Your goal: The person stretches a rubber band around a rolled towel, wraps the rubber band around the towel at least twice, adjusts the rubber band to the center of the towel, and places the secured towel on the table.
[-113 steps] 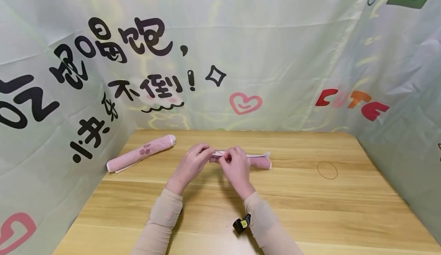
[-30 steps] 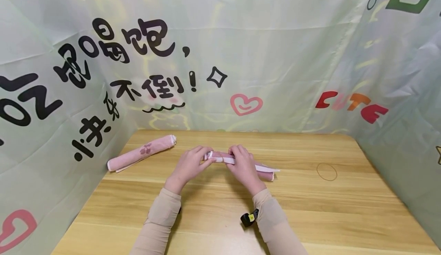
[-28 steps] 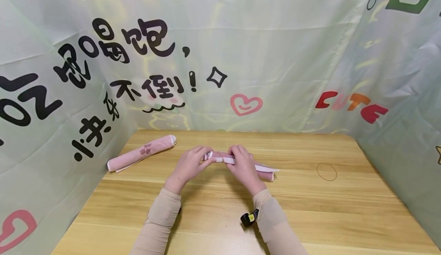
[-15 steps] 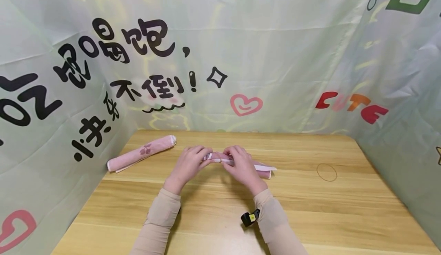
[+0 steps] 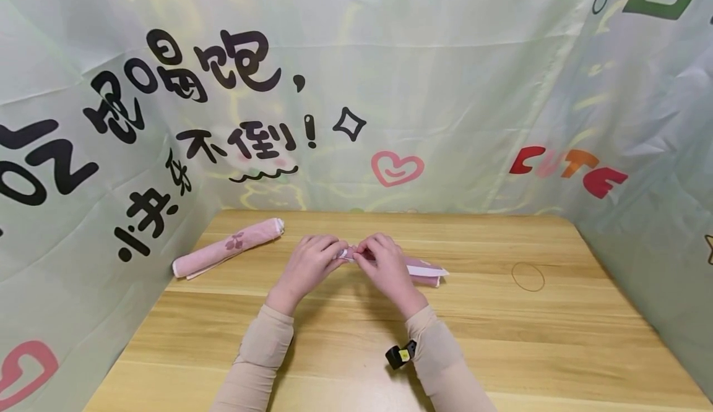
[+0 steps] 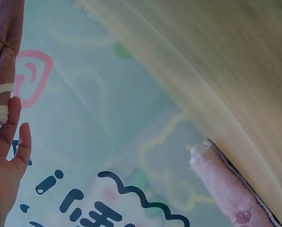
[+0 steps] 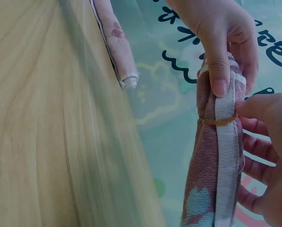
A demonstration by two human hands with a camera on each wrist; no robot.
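Observation:
A pink rolled towel [image 5: 423, 265] with a white edge is held between both hands over the middle of the table. My left hand [image 5: 309, 266] grips its left end, thumb along the white edge in the right wrist view. A thin tan rubber band [image 7: 218, 122] circles the roll a little below that thumb. My right hand [image 5: 385, 268] holds the roll beside the band, its thumb right at the band and other fingers behind the towel. The roll's far end slopes down to the right. In the left wrist view the banded towel [image 6: 6, 61] shows only at the edge.
Another pink rolled towel [image 5: 228, 248] with a flower mark lies at the back left of the wooden table [image 5: 345, 350]. A loose rubber band [image 5: 512, 274] lies on the right side. Printed cloth [image 5: 468, 103] hangs behind and along both sides.
Earlier both hands pinched at the middle of the roll; since then the band has come to show around it. Just now my right thumb and forefinger have closed in at the band.

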